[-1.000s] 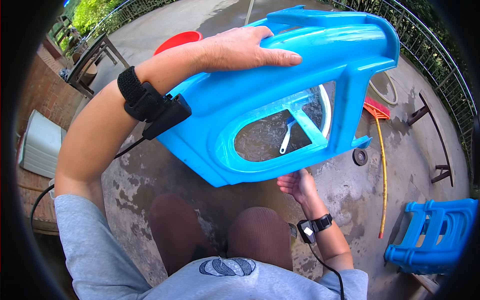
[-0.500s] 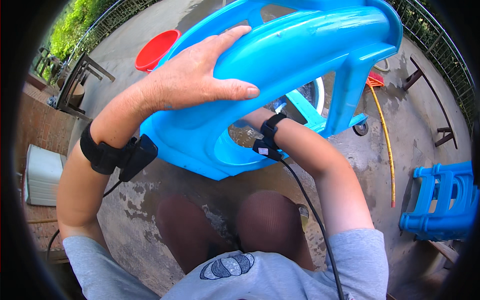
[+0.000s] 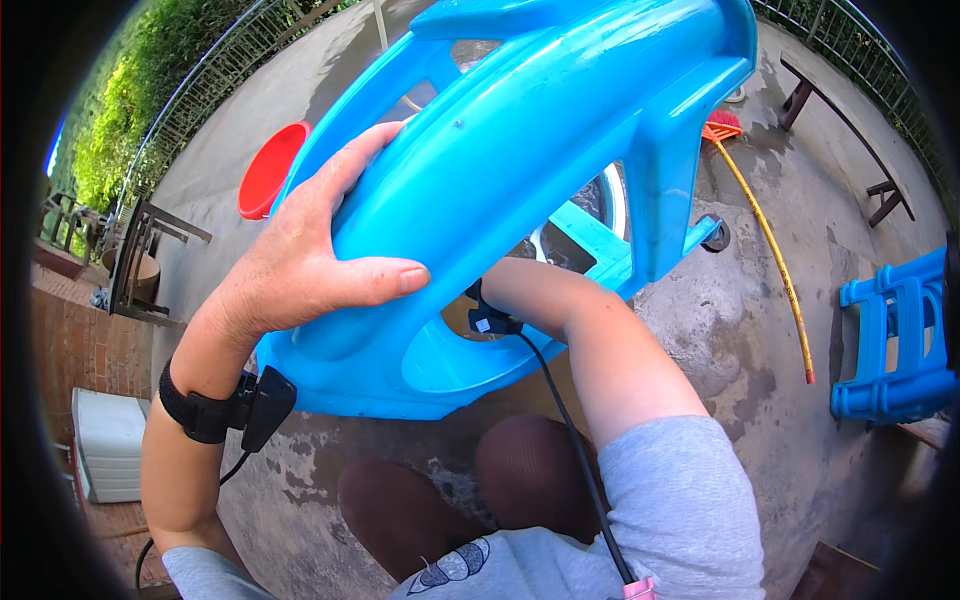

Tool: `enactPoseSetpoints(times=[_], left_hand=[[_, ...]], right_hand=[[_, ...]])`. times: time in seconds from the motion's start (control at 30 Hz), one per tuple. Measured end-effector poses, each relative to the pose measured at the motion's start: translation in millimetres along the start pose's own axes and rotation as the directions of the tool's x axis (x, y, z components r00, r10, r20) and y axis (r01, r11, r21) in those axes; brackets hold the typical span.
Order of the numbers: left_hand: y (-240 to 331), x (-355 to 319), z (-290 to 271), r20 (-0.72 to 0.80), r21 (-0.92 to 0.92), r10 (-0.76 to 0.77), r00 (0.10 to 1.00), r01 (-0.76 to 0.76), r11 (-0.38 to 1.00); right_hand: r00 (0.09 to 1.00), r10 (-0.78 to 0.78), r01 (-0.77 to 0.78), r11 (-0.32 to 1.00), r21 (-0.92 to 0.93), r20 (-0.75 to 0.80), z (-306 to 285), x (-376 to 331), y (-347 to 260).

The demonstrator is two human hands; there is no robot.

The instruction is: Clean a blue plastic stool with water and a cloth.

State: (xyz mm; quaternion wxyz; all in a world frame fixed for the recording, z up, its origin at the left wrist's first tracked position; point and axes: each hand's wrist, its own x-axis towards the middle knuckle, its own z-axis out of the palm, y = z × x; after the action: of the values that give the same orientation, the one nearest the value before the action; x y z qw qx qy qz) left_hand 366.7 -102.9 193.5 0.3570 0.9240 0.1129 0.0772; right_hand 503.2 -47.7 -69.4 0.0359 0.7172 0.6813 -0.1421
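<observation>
A large blue moulded-plastic frame (image 3: 520,160) with a rounded ridge and cut-out openings stands tilted before me. My left hand (image 3: 320,250) clasps its ridge near the lower left end, thumb on the near side and fingers over the far side. My right forearm (image 3: 545,300), with a black wrist strap, passes beneath the frame. The right hand itself is hidden behind the plastic, so its fingers and anything in them cannot be seen. Through an opening show a light-blue bar (image 3: 590,240) and part of a round white rim (image 3: 617,200).
A red bucket (image 3: 273,170) stands beyond my left hand. To the right, a broom (image 3: 765,220) lies on wet concrete, and stacked blue plastic furniture (image 3: 895,340) stands nearer. A dark bench (image 3: 850,140) is farther right; a white box (image 3: 108,445) is at left.
The view has shifted, and the frame sits lower and farther left in it. My left hand keeps its hold on the ridge. More of my right wrist has gone behind the plastic.
</observation>
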Motion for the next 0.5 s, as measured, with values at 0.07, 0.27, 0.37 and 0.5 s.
enactPoseSetpoints(times=[0.07,0.27,0.37,0.5], left_hand=[[-4,10,1,0.002,-0.028,-0.017,1.000,0.017,0.999],[-13,20,1,0.012,-0.065,-0.042,0.999,0.043,0.997],[-16,23,-2,0.007,-0.044,-0.059,0.998,0.059,0.997],[-13,21,-2,0.012,-0.029,-0.056,0.998,0.057,0.998]], right_hand=[[1.000,-0.001,0.001,1.000,0.008,0.001,-1,2,9],[0.999,-0.032,0.032,0.999,0.032,0.011,-6,7,12],[0.999,-0.050,0.049,0.998,0.043,0.014,-6,12,15],[0.998,-0.059,0.057,0.997,0.051,0.035,-6,14,18]])
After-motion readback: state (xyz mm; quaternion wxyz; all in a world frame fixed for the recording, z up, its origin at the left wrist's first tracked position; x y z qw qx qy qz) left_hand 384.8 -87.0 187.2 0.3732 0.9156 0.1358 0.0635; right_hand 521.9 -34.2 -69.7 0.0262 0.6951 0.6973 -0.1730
